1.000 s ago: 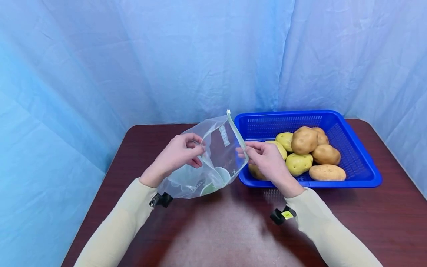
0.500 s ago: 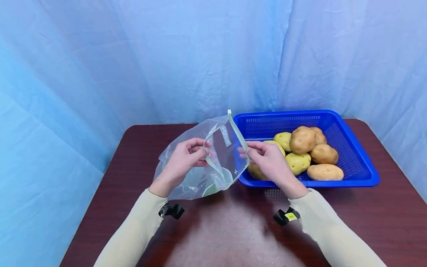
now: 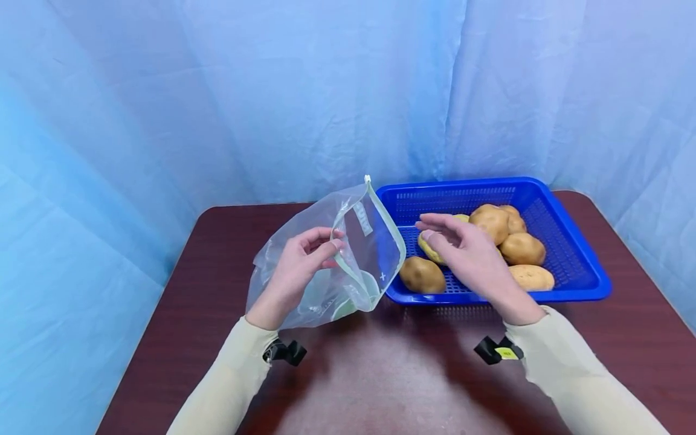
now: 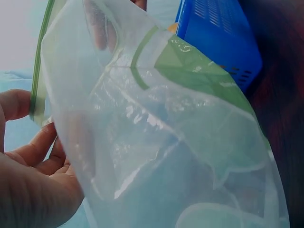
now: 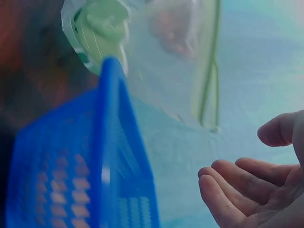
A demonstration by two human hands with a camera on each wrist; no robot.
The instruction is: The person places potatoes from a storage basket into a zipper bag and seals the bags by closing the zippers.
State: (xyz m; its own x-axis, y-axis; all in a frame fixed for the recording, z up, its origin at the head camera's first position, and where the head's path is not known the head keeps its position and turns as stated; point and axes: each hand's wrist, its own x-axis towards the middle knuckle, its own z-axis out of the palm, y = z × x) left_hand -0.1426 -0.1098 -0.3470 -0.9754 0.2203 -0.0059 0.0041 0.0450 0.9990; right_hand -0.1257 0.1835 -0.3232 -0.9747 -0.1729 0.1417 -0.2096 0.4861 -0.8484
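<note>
The left hand (image 3: pixel 290 269) pinches one edge of the mouth of a clear plastic bag (image 3: pixel 321 296), which gapes beside the left end of a blue basket (image 3: pixel 565 296). The right hand (image 3: pixel 475 260), fingers slightly bent and thumb apart, holds nothing above the brown and yellow potatoes (image 3: pixel 423 275) in the basket.

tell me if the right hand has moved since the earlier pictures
Yes, to the right: judged against the blue basket, the right hand has left the bag.
</note>
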